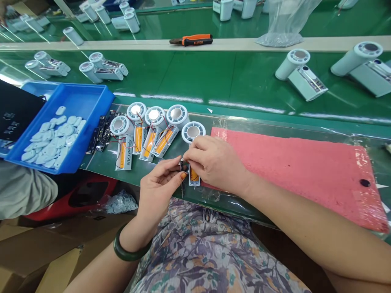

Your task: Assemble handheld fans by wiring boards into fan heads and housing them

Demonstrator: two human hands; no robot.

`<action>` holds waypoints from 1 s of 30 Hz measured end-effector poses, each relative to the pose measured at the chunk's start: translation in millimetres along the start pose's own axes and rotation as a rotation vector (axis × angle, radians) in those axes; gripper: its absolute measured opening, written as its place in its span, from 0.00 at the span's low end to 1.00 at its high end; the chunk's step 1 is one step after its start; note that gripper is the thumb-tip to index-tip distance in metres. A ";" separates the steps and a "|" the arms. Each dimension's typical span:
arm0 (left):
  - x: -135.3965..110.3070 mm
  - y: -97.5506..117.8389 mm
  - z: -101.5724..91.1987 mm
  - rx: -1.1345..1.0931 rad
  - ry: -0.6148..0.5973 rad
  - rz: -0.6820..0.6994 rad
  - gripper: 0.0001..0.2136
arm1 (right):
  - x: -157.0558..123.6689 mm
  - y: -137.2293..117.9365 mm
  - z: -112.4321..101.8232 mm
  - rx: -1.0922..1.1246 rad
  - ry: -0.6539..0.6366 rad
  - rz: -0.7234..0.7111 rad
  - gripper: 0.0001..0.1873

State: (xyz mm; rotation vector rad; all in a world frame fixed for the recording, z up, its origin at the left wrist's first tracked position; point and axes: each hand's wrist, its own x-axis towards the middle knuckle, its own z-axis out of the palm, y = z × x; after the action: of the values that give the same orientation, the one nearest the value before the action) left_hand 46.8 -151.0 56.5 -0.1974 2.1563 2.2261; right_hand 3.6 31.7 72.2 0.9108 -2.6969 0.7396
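My left hand (pixel 160 183) pinches a thin dark circuit strip (pixel 182 167) upright at the table's front edge. My right hand (pixel 214 162) is closed over a small fan unit (pixel 193 132), its white round head showing above my fingers and its orange battery (pixel 194 175) below them. The fingertips of both hands meet at the strip. To the left lies a row of several more fan units (pixel 152 122) with orange batteries and red wires.
A blue bin (pixel 88 101) of pale blue buttons stands at the left, with dark circuit strips (pixel 100 134) beside it. A pink foam mat (pixel 293 167) lies to the right. Finished white fans (pixel 301 71) and orange-handled pliers (pixel 192 40) rest on the green conveyor behind.
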 end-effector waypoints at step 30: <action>0.5 -1.3 1.0 0.136 -0.008 0.164 0.13 | 3.2 -5.3 2.1 0.003 -0.056 0.031 0.11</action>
State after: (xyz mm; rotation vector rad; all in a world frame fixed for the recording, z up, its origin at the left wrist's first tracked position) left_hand 46.4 -150.0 55.2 -0.0075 2.3894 2.1425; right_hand 4.2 25.4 73.6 0.9057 -2.7654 0.7358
